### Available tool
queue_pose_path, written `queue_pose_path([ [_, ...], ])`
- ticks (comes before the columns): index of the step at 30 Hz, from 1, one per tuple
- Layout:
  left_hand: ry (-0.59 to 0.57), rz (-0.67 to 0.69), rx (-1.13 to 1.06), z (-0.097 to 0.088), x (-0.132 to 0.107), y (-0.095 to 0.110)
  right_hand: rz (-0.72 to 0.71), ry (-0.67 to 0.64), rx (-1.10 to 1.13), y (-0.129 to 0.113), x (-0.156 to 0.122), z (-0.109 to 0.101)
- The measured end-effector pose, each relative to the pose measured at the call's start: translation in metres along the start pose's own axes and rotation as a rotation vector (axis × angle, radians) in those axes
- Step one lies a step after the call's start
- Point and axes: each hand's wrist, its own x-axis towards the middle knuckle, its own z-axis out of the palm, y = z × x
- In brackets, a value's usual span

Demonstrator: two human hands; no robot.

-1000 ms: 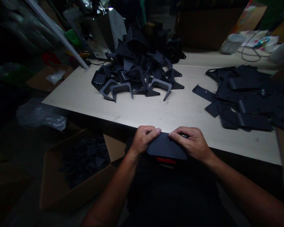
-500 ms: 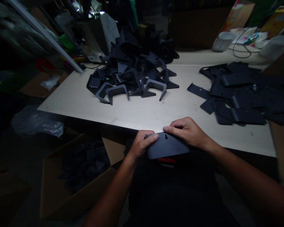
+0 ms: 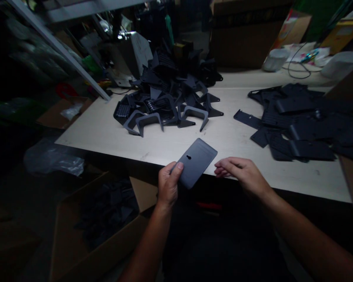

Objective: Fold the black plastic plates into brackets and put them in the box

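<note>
My left hand (image 3: 168, 184) is closed on the near-left end of a dark grey plastic plate (image 3: 198, 162), thumb on top. The plate is tilted, with rounded corners and a keyhole-shaped slot in its face. It is over the front edge of the table. To the right of the plate, and apart from it, is my right hand (image 3: 242, 172). Its fingers are curled in toward the thumb, and nothing shows in them.
On the table (image 3: 102, 135), a heap of dark brackets (image 3: 164, 98) lies at back left and a pile of flat dark plates (image 3: 306, 117) at right. Below left stands a cardboard box (image 3: 144, 194) of dark parts. A slanted metal post (image 3: 64, 55) rises at the table's left.
My right hand has let go of the plate and moved a little right. My left hand has turned the plate so its far end points up and right. The view has shifted slightly.
</note>
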Motion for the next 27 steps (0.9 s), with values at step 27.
queue_pose_path([
  [27, -0.114, -0.172, -0.467, 0.065, -0.011, 0.032, -0.297, -0.095, -0.006, 0.009, -0.04, 0.052],
])
